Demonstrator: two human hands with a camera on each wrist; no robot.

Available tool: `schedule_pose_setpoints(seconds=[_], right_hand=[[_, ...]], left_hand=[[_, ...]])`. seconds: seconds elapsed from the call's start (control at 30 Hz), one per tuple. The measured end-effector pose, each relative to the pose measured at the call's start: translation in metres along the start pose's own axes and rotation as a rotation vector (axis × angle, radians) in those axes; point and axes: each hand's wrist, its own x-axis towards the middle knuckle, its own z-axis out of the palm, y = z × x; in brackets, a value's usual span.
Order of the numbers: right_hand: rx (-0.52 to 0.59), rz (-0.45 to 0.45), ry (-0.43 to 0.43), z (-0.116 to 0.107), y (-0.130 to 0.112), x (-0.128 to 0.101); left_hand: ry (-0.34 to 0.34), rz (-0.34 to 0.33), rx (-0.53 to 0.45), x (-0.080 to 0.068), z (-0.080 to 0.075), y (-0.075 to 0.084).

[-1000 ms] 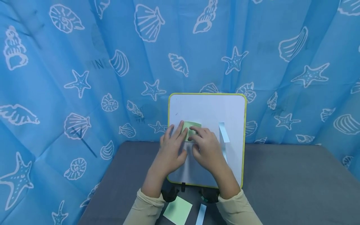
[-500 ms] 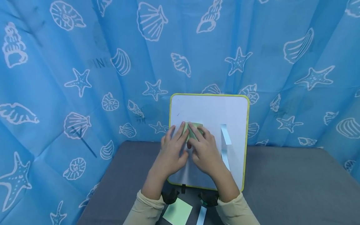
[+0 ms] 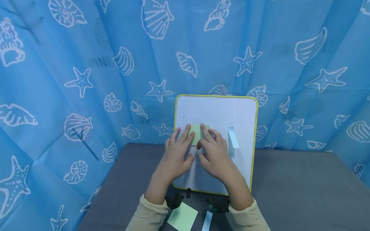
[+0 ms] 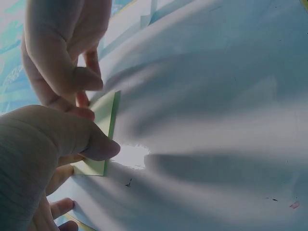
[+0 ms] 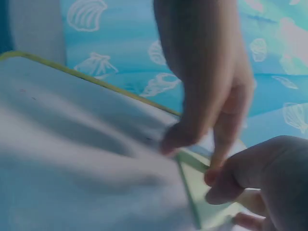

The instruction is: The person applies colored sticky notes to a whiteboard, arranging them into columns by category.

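Observation:
A pale green sticky note (image 3: 197, 134) lies against the upright whiteboard (image 3: 215, 110). My left hand (image 3: 174, 158) rests two fingertips on the note's left edge, its thumb spread away. My right hand (image 3: 214, 157) touches the note's upper right side with a straight forefinger, the other fingers bent. Seen by the left wrist camera, the note (image 4: 105, 114) tilts its lower edge off the board. In the right wrist view both hands' fingers partly cover the note (image 5: 191, 179).
Right of the note, a curling light blue paper strip (image 3: 233, 138) hangs on the board. On the grey table (image 3: 300, 183) lie another green note (image 3: 183, 216) and a blue strip (image 3: 207, 220). Behind stands a blue shell-print curtain (image 3: 202, 64).
My right fingers have slid across the note from its middle to its upper right, the forefinger straightening. The left hand stays on its left edge. The view has shifted slightly.

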Motion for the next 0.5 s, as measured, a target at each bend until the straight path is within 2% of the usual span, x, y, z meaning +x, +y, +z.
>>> schedule_pose_setpoints(seconds=[0.2,0.5], right_hand=[[0.028,0.051,-0.051,-0.012,-0.002,-0.002],[0.046,0.054,-0.051,-0.015,-0.002,-0.003]], left_hand=[[0.002,-0.012,0.006,0.001,0.0,0.0],[0.005,-0.011,0.011,0.001,0.001,0.0]])
